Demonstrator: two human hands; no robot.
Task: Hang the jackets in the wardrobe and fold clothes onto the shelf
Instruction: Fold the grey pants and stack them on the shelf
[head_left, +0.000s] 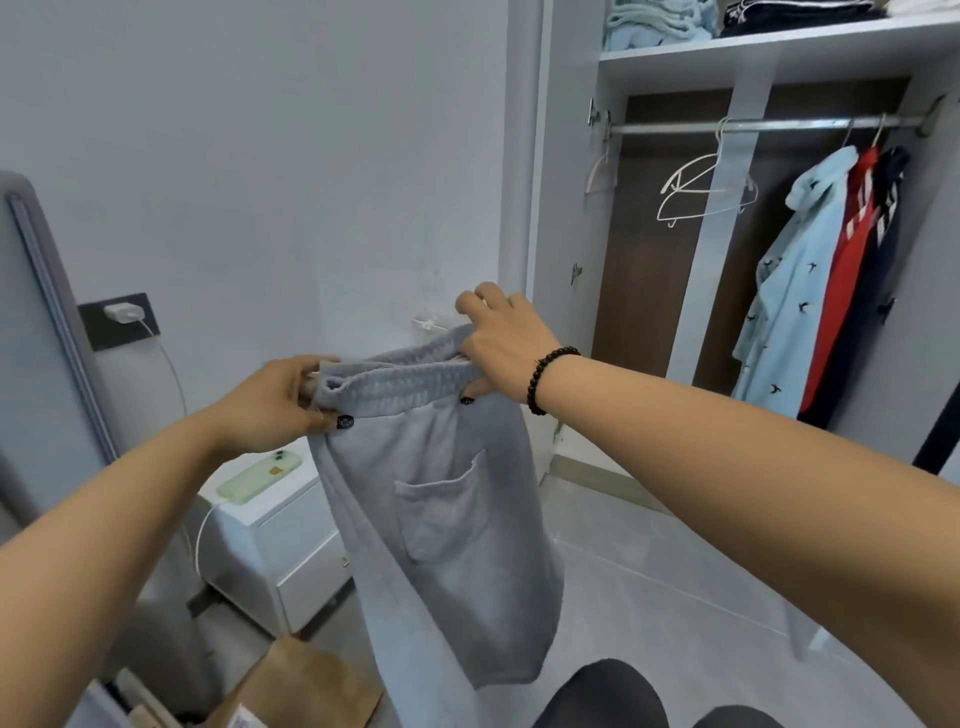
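Observation:
I hold up a pair of grey sweatpants (447, 545) by the elastic waistband, with the legs hanging down and a patch pocket facing me. My left hand (283, 400) pinches the waistband's left end. My right hand (501, 343), with a dark bead bracelet on the wrist, grips the right end. The open wardrobe (748, 67) stands at the right. On its rail (769, 124) hang a light blue jacket (795, 280), a red one (844, 270) and a dark one (883, 270). Folded clothes (654, 21) lie on the shelf above.
Empty white hangers (706, 192) hang on the rail's left part. A white nightstand (270, 540) with a green phone (260, 475) stands at the left wall. A brown paper bag (301, 686) lies at the bottom left. Grey floor tiles lie before the wardrobe.

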